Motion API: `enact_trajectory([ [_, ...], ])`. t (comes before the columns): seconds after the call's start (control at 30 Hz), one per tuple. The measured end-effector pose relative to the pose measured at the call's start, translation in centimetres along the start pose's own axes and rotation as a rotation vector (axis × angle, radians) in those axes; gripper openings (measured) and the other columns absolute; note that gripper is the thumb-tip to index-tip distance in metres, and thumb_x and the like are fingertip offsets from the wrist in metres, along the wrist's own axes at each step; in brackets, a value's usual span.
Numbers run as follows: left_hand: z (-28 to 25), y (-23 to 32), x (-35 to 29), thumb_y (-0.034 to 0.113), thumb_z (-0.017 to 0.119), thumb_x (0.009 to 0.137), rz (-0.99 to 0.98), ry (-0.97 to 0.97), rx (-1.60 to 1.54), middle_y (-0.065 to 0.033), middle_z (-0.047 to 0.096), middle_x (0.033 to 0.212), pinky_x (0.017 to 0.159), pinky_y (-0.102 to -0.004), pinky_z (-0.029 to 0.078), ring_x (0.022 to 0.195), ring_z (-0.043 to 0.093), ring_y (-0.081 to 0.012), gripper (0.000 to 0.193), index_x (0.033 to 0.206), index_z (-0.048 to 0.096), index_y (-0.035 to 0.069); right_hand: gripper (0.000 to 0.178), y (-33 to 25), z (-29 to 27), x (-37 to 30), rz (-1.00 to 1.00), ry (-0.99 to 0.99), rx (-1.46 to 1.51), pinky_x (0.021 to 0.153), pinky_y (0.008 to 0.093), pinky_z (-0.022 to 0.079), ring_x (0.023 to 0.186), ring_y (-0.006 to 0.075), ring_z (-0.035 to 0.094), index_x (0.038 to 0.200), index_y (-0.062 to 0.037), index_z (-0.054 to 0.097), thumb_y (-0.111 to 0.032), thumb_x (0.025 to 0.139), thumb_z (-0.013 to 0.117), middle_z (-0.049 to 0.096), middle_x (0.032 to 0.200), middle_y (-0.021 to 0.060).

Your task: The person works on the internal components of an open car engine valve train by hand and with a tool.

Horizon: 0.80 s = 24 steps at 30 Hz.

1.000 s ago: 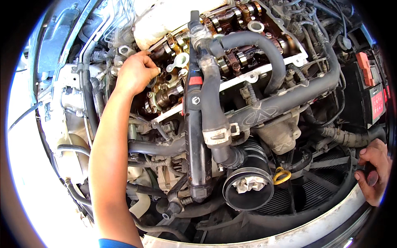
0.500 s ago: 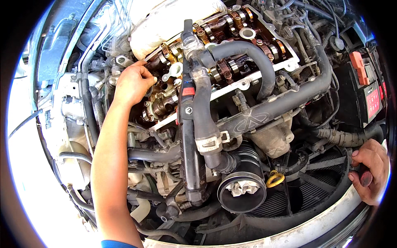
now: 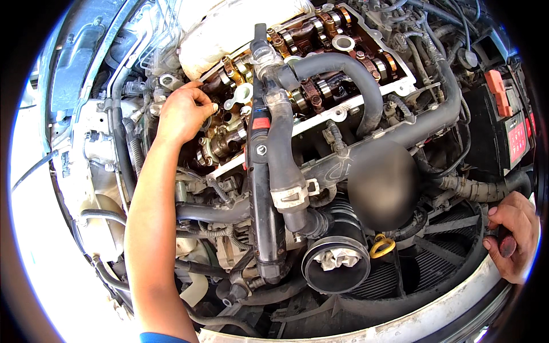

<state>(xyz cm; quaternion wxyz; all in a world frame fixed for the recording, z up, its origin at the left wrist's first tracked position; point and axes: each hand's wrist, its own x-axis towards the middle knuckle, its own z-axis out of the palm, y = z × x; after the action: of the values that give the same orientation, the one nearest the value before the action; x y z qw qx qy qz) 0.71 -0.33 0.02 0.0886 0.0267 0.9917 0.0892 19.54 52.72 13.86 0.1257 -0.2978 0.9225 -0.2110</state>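
My left hand reaches into the open top of an engine, at the left end of the exposed camshafts. Its thumb and fingers are drawn together there; what they grip, if anything, is hidden. Close by the thumb sits a light metal ring with a lug, beside shiny rockers and cam lobes. At the far right rim my right hand is curled round a handle-like thing with a dark red round end; the rest of it is concealed by the fingers.
A long black bar with a red band and thick hoses cross the engine's middle. In front, an open duct has white stuffing inside. A yellow loop handle, radiator fan and battery lie rightward.
Both hands keep their places and grips. A round blurred patch now covers the area right of the duct; the whole view has shifted only slightly.
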Motion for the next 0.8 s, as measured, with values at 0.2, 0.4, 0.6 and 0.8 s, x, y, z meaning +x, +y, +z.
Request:
enact_trajectory([
  [0.2, -0.1, 0.1, -0.1, 0.023, 0.077, 0.078, -0.028, -0.007, 0.022, -0.0159, 0.058, 0.144, 0.105, -0.0386, 0.047, 0.124, 0.062, -0.0307, 0.020, 0.087, 0.077, 0.006, 0.049, 0.1, 1.2, 0.6, -0.062, 0.155, -0.016, 0.055, 0.0368, 0.038, 0.059, 0.0234, 0.053, 0.102, -0.0003, 0.062, -0.010, 0.057, 0.077, 0.056, 0.070, 0.0079],
  [0.4, 0.0, 0.0, -0.4, 0.024, 0.076, 0.079, 0.011, 0.016, 0.045, -0.0163, 0.059, 0.144, 0.106, -0.0392, 0.046, 0.125, 0.062, -0.0314, 0.021, 0.091, 0.078, 0.007, 0.049, 0.2, 1.3, 0.5, -0.065, 0.158, -0.008, 0.054, 0.0369, 0.038, 0.059, 0.0233, 0.053, 0.102, -0.0002, 0.063, -0.011, 0.056, 0.078, 0.057, 0.070, 0.0082],
  [0.6, 0.1, 0.2, -0.4, 0.024, 0.076, 0.080, 0.001, 0.017, 0.066, -0.0150, 0.059, 0.144, 0.106, -0.0399, 0.046, 0.124, 0.062, -0.0316, 0.021, 0.092, 0.079, 0.007, 0.050, 0.1, 1.0, 0.7, -0.074, 0.135, -0.019, 0.055, 0.0371, 0.038, 0.059, 0.0233, 0.053, 0.102, -0.0005, 0.063, -0.010, 0.056, 0.077, 0.057, 0.071, 0.0080],
  [0.8, 0.0, -0.1, -0.3, 0.024, 0.076, 0.080, 0.018, 0.020, 0.060, -0.0135, 0.059, 0.144, 0.106, -0.0405, 0.046, 0.124, 0.062, -0.0317, 0.021, 0.092, 0.079, 0.007, 0.046, 0.1, 1.0, 0.7, -0.061, 0.128, 0.007, 0.056, 0.0376, 0.039, 0.061, 0.0241, 0.053, 0.103, -0.0010, 0.062, -0.011, 0.061, 0.077, 0.058, 0.074, 0.0087],
])
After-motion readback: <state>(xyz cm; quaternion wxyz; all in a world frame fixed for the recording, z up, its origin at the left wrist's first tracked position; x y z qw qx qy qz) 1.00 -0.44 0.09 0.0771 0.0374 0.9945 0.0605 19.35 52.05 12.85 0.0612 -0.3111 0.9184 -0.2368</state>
